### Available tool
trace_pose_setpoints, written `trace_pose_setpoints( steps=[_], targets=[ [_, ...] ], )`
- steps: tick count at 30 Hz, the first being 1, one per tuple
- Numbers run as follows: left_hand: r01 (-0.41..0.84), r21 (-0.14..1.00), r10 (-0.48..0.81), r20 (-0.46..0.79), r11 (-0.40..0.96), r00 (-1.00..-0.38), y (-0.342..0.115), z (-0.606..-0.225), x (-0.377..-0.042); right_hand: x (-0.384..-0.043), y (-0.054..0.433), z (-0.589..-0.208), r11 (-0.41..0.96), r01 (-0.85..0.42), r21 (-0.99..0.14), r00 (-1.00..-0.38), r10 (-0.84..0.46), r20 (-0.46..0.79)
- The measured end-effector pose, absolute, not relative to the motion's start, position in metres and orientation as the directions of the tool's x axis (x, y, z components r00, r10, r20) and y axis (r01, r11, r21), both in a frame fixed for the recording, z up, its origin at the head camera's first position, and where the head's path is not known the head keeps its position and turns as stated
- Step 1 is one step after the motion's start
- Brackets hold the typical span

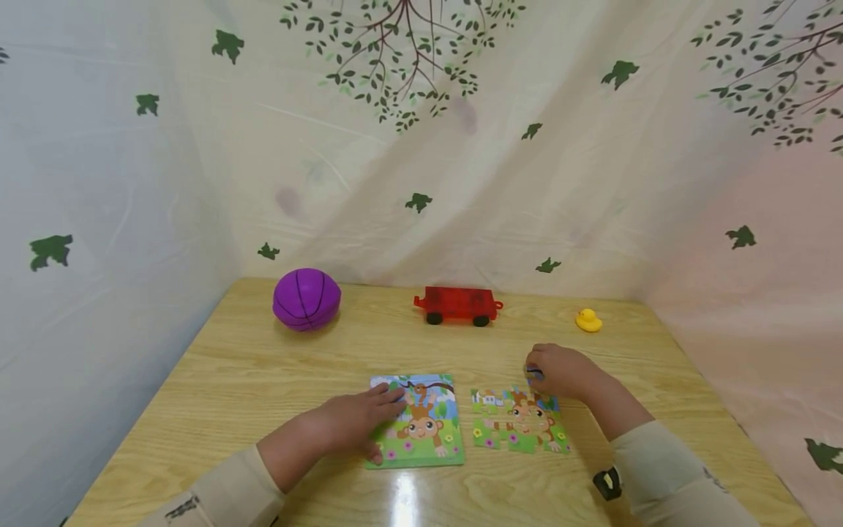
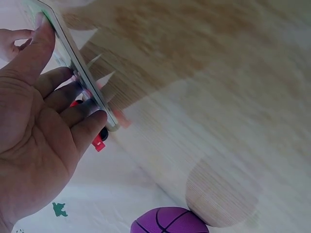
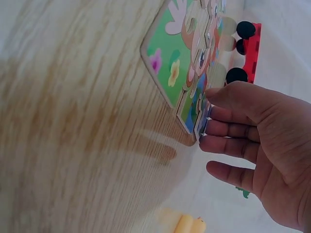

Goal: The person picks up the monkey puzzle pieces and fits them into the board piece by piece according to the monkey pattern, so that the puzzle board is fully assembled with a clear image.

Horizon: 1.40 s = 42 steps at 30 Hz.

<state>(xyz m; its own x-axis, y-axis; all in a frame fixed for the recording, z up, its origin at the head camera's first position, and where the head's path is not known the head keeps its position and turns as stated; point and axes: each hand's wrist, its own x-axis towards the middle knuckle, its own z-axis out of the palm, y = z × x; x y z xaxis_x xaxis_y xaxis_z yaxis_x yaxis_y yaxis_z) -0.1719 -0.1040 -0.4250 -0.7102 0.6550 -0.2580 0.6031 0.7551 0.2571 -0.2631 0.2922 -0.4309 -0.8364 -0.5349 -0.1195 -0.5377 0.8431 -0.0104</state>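
Note:
A square monkey picture board [image 1: 431, 439] lies flat on the table, and my left hand [image 1: 356, 421] rests on its left part with fingers spread. The left wrist view shows the fingertips [image 2: 99, 116] of that hand on the board's face. To the right, a jigsaw puzzle [image 1: 520, 432] of the same monkey picture lies in joined pieces, with gaps near its upper edge. At its upper right corner, my right hand [image 1: 563, 372] pinches a puzzle piece [image 1: 535, 373] between thumb and fingers. The right wrist view shows this piece [image 3: 204, 119] right at the puzzle's edge.
Along the back of the wooden table [image 1: 369, 344] stand a purple ball [image 1: 306, 300], a red toy wagon [image 1: 459, 304] with black wheels and a yellow rubber duck [image 1: 588, 320]. A pale cloth [image 1: 369, 183] with leaf patterns hangs behind and at both sides.

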Motion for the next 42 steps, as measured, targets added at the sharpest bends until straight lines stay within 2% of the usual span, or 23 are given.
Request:
trace_pose_setpoints(
  steps=[5,11,18,29,35,42],
  targets=[
    [0.586,0.284,0.649,-0.265,0.759,-0.713,-0.104,-0.427,-0.173,-0.262,0.29,-0.432,0.841,-0.541,0.009,-0.838,-0.538,-0.098],
    [0.578,0.295,0.647,-0.269,0.761,-0.714,-0.104,-0.426,-0.174,-0.259,0.271,-0.427,0.826,-0.563,-0.029,-0.824,-0.564,-0.054],
    [0.582,0.293,0.649,-0.272,0.759,-0.71,-0.104,-0.423,-0.173,-0.251,0.228,-0.418,0.753,-0.657,-0.031,-0.753,-0.658,-0.01],
    [0.585,0.285,0.65,-0.277,0.759,-0.707,-0.104,-0.425,-0.174,-0.243,0.164,-0.421,0.65,-0.759,0.037,-0.65,-0.76,0.009],
    [0.584,0.286,0.649,-0.281,0.759,-0.707,-0.105,-0.425,-0.175,-0.241,0.142,-0.427,0.623,-0.779,0.077,-0.625,-0.78,-0.013],
    [0.587,0.292,0.654,-0.278,0.755,-0.703,-0.106,-0.425,-0.175,-0.24,0.131,-0.431,0.626,-0.772,0.112,-0.632,-0.775,-0.027]
  ],
)
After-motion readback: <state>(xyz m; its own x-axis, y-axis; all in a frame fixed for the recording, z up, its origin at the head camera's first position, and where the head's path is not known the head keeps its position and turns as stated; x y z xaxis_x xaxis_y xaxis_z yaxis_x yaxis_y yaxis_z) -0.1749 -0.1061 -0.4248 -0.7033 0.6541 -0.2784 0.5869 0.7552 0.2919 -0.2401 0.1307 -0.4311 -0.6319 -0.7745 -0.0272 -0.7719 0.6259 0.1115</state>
